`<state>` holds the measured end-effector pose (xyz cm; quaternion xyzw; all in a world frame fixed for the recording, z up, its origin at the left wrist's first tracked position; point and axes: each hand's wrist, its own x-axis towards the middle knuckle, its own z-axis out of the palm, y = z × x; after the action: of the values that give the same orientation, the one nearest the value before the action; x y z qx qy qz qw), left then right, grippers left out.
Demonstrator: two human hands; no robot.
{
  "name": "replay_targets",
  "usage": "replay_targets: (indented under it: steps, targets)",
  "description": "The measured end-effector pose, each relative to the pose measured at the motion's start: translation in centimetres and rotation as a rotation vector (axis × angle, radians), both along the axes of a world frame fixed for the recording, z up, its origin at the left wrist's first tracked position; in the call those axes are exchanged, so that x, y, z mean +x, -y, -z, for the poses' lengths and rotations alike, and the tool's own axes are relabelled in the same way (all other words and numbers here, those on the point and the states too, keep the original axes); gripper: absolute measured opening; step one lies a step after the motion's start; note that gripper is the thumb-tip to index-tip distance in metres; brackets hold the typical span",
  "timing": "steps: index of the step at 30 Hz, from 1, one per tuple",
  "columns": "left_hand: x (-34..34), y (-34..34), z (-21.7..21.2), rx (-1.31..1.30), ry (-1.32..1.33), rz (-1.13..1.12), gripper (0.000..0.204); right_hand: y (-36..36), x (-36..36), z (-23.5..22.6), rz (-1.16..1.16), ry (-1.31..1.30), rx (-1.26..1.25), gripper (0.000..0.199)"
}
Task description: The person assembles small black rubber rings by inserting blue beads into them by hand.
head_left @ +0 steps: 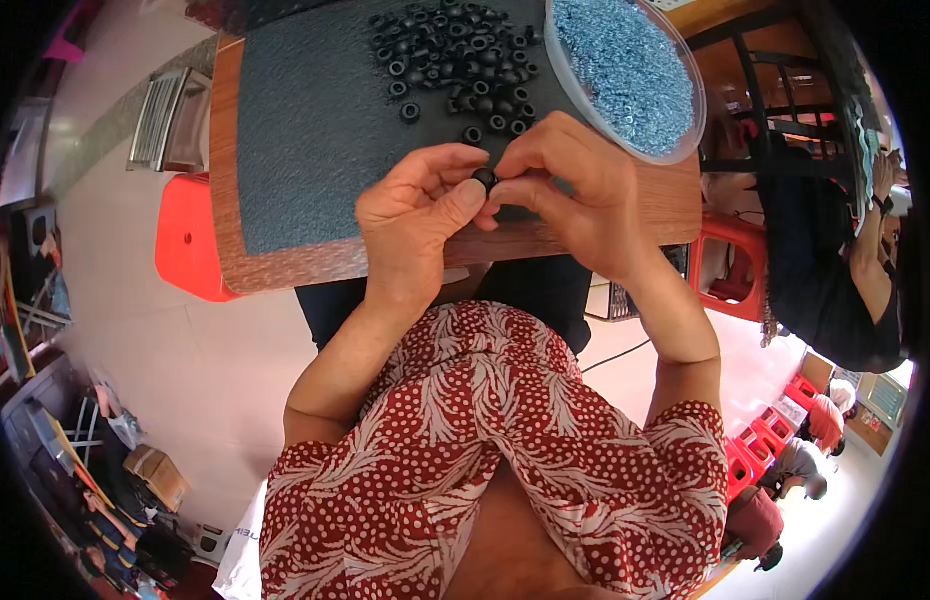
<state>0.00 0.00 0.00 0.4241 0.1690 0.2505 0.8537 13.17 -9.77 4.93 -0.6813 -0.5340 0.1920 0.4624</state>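
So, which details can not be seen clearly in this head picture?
- Small black rubber ring: mostly covered by fingertips of left hand and right hand.
- Clear round plastic tub of tiny blue-silver pieces: cut by the top edge; pieces too small.

wooden table [675, 205] | dark mat [315, 130] | black rubber rings [455, 50] on the mat | clear bowl [685, 140]
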Motion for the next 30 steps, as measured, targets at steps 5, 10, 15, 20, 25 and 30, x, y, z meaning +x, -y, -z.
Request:
replay_targets:
  steps: [5,10,15,20,25,30]
  targets:
    - [-0.1,-0.1,0.0,0.028,-0.044,-0.056,0.021,-0.2,-1.0,0.3,0.056,0.284,0.146,0.018]
    - [-0.5,0.1,-0.3,0.002,-0.057,-0.053,0.021,-0.4,-1.2,0.5,0.07,0.206,0.088,0.017]
    - [-0.6,0.0,-0.3,-0.05,-0.053,-0.031,0.021,-0.4,-0.9,0.3,0.119,-0.039,-0.011,0.013]
    - [-1.2,0.0,0.8,-0.009,-0.075,0.077,0.018,-0.8,-0.4,0.5,0.113,-0.677,-0.254,0.01]
    - [-1.5,-0.6,1.1,-0.035,-0.07,0.133,0.016,-1.3,-0.3,0.8,0.092,-0.535,-0.233,0.009]
    - [-1.4,-1.9,1.2,-0.069,-0.052,0.06,0.015,-4.9,1.9,2.4,0.103,0.632,0.052,0.011]
